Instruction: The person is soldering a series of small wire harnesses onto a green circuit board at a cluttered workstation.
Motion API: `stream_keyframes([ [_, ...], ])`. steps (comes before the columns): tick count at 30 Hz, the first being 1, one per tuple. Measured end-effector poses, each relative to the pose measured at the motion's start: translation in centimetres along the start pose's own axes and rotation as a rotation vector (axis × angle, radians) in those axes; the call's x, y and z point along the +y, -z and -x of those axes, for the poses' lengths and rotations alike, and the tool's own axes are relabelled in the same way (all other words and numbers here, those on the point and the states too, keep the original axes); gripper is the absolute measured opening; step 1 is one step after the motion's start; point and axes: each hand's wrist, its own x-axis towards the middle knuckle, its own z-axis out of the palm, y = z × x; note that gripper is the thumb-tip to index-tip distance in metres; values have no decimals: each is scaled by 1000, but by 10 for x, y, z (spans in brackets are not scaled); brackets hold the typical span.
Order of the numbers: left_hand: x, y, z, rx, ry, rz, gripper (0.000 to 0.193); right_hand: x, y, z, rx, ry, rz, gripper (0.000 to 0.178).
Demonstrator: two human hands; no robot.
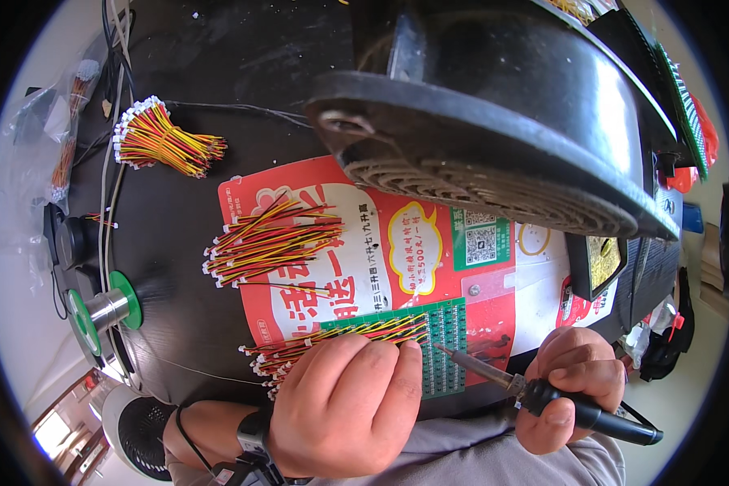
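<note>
My right hand (571,381) grips a soldering iron (575,405) by its black handle. The iron's metal tip points left, close to the green circuit board panel (445,340). My left hand (344,405) is curled over the panel's near left part with its fingers closed; whatever is in them is hidden beneath. Red, black and yellow wires with white connectors (300,348) lie across the panel in a row, their connector ends reaching out to the left. From the green-ended solder spool (105,312), a thin strand runs toward my left hand.
A loose pile of similar wires (275,243) rests on a red and white printed sheet (324,174). Farther left stands a tied wire bundle (170,138). A large black fan-like housing (494,138) looms over the far right, near a tip-cleaning box with golden wool (599,263).
</note>
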Motion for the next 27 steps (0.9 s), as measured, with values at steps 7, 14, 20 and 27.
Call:
stream_keyframes([
  [7,-2,-5,11,40,43,41,22,1,1,0,14,18,-12,35],
  [14,-15,-10,1,119,-23,101,16,8,12,-2,-48,118,-73,30],
  [20,-32,45,-5,242,154,-67,22,4,19,-1,-104,98,-72,29],
  [27,-67,65,5,63,341,-187,17,2,17,1,-208,44,17,27],
])
